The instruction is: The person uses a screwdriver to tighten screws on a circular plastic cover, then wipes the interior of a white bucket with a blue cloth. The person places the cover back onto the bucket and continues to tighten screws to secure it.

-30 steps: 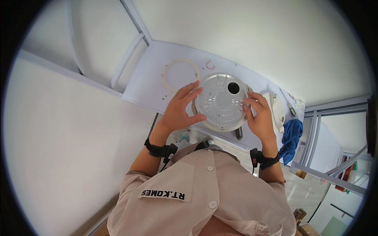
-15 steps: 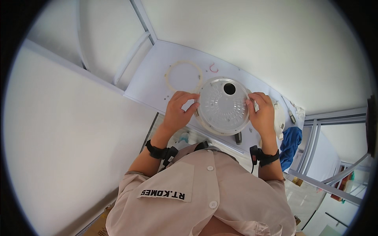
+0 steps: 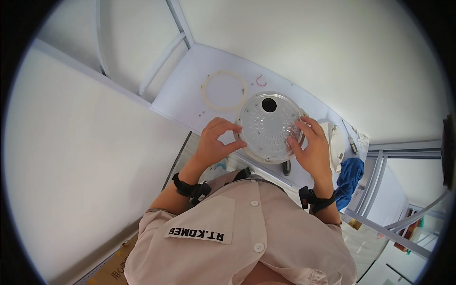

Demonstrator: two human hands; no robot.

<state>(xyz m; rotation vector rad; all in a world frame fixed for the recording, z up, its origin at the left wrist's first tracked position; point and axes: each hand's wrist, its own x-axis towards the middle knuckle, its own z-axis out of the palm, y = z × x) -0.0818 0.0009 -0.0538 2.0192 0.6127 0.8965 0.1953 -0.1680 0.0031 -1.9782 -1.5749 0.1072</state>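
Note:
A round, see-through ridged cover (image 3: 271, 127) with a black circular spot near its far edge sits on a round white base (image 3: 256, 158). My left hand (image 3: 216, 141) is at the cover's left rim, thumb and forefinger curved against the edge a little apart. On the opposite side, my right hand (image 3: 312, 145) has its fingers at the right rim and its thumb on the cover's face. The part of the base under the cover is hidden.
A cream ring (image 3: 203, 97) and a thin red wire (image 3: 259, 82) lie at the table's back. Small screws are scattered about. To the right are a white curved housing (image 3: 337, 147), a screwdriver (image 3: 353, 145) and blue cloth (image 3: 350, 178). A dark handle (image 3: 286, 167) pokes out near the front edge.
The cover has turned slightly counterclockwise, its black spot shifting left. My left hand has slid down along the rim. My right thumb has moved inward and nearer to me on the cover.

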